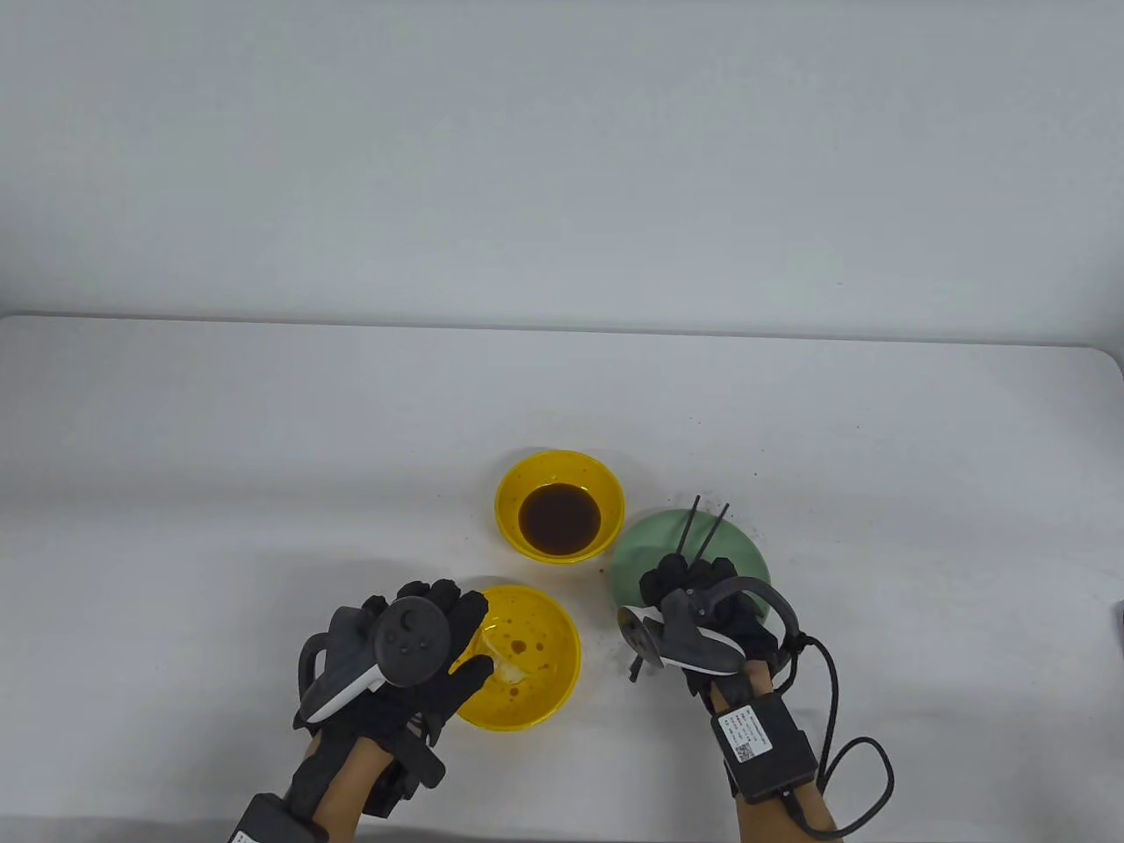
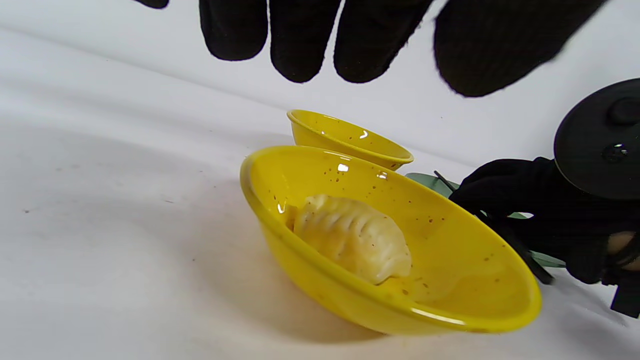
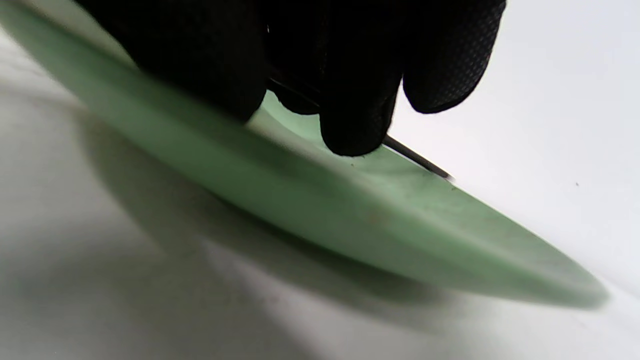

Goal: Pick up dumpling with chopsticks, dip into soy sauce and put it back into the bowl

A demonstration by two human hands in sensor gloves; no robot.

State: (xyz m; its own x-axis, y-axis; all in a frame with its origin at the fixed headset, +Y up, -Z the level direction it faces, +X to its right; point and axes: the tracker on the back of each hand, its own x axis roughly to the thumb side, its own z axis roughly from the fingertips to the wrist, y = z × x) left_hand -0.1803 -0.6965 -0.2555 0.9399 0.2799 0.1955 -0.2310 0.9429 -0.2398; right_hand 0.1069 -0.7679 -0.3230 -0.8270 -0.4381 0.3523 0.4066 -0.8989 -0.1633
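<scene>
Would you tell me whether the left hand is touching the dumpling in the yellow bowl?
Apart. The left wrist view shows the left hand fingertips well above the dumpling.

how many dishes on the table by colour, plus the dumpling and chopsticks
Yellow speckled bowls: 2 (one with a pale pleated dumpling at, one with dark soy sauce at)
Pale green shallow plate: 1
Pale pleated dumpling: 1
Thin black chopsticks: 2, gripped by the right hand over the green plate
Total: 6

table view: high, facing down | wrist views: low, close, sharing green plate (image 3: 380, 220)
</scene>
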